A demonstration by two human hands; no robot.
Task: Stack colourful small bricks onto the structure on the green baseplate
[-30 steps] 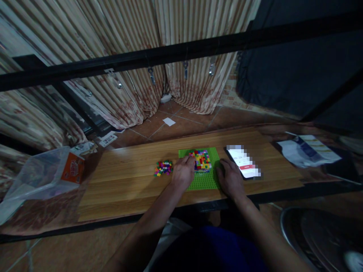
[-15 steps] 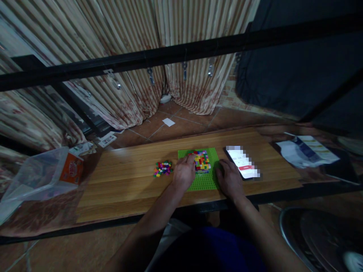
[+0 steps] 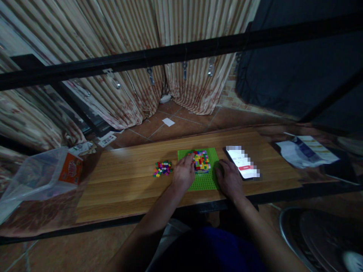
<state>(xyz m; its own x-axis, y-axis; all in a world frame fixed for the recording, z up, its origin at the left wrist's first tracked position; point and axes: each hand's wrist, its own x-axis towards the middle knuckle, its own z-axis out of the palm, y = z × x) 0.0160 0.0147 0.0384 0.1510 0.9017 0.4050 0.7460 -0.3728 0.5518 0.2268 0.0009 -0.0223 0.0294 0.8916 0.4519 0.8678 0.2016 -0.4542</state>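
On the green baseplate (image 3: 204, 182), left hand (image 3: 183, 173) fingertips pinched at brick block (image 3: 201, 160), right hand (image 3: 229, 179) flat, empty.

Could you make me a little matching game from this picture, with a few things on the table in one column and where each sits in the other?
Things:
1. loose brick pile
2. phone
3. green baseplate
4. clear plastic bag

Places:
A. far left end of the table
B. under both hands, bearing a patch of coloured bricks
C. just left of the left hand
D. just right of the right hand, screen lit

Pairs: 1-C, 2-D, 3-B, 4-A
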